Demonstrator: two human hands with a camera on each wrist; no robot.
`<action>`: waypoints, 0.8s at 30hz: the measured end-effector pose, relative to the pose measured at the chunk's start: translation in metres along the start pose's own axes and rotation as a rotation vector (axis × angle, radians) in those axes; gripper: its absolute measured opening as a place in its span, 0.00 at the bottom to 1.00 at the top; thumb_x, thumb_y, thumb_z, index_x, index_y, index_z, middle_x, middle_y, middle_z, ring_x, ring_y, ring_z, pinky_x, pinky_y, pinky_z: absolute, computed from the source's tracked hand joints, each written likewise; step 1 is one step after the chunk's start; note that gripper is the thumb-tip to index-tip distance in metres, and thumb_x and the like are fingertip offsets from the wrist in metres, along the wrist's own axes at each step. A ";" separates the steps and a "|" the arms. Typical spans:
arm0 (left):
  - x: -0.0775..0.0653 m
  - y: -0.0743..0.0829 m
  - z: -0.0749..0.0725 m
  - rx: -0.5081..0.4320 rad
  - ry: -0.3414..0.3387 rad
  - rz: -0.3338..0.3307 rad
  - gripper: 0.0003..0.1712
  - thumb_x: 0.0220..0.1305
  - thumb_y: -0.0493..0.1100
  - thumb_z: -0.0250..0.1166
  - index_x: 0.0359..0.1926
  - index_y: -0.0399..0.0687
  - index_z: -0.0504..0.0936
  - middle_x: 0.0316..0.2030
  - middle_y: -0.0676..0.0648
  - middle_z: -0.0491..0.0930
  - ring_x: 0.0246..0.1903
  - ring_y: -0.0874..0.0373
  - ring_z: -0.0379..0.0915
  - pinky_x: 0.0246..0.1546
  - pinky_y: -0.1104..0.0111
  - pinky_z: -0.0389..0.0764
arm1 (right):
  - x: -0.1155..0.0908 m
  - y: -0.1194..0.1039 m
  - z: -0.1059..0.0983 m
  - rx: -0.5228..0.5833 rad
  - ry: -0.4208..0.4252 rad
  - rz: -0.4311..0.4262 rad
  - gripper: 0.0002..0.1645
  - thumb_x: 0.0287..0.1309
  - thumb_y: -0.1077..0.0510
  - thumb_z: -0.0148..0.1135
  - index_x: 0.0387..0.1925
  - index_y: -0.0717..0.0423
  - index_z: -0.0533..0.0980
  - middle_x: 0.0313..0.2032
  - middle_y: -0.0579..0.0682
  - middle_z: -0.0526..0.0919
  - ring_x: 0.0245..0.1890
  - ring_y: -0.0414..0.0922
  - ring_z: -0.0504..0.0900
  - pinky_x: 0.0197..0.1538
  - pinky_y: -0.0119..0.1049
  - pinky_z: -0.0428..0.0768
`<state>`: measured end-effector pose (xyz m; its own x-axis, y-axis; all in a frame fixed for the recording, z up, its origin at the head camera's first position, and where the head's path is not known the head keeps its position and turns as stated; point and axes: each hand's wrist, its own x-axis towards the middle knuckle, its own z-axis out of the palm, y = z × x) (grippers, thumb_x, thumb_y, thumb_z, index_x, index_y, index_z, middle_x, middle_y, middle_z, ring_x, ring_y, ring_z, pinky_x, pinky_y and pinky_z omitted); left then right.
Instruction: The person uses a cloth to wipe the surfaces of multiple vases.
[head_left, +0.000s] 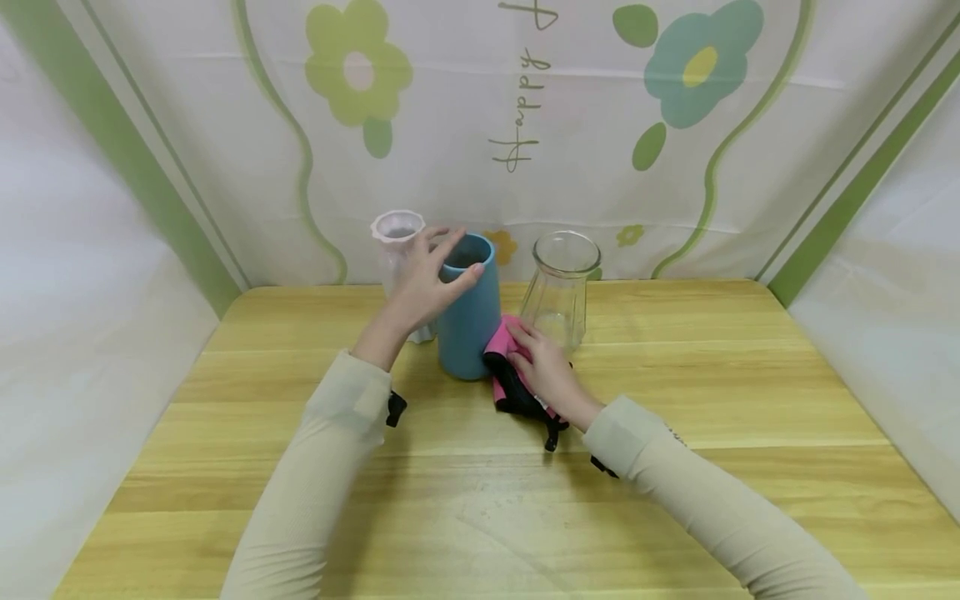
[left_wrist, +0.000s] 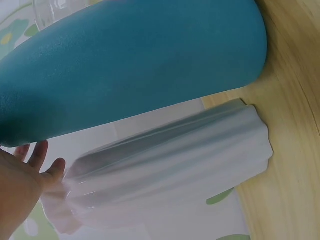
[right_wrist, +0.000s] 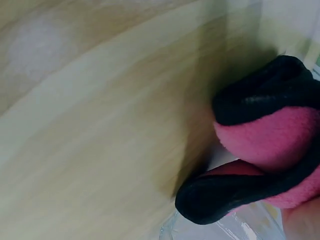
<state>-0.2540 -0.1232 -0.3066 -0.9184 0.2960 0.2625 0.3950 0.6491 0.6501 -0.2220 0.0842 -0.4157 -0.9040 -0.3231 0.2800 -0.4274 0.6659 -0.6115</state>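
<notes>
A tall blue vase stands upright on the wooden table. My left hand grips its top, with the thumb across the near side of the rim and the fingers round toward the back. In the left wrist view, several fingertips show between the blue vase and a fluted white vase. My right hand pinches a folded pink cloth with black edging at the blue vase's lower right side. Soft pink folds fill the right of the right wrist view.
The white vase's scalloped rim rises just left of the blue one, partly behind my left hand. A clear glass vase stands to the right, behind my right hand. Behind the table hangs a flower-printed cloth.
</notes>
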 end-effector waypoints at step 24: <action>-0.001 0.002 -0.008 -0.054 -0.050 0.030 0.37 0.69 0.54 0.51 0.73 0.43 0.55 0.71 0.40 0.53 0.70 0.43 0.53 0.68 0.46 0.59 | 0.031 -0.043 -0.037 0.214 0.381 -0.190 0.27 0.62 0.66 0.58 0.63 0.62 0.70 0.63 0.63 0.72 0.65 0.56 0.70 0.66 0.48 0.70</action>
<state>-0.2524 -0.1279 -0.3003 -0.9035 0.3503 0.2469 0.4191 0.6013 0.6803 -0.2319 0.0701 -0.3530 -0.7670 -0.1297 0.6284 -0.6098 0.4524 -0.6508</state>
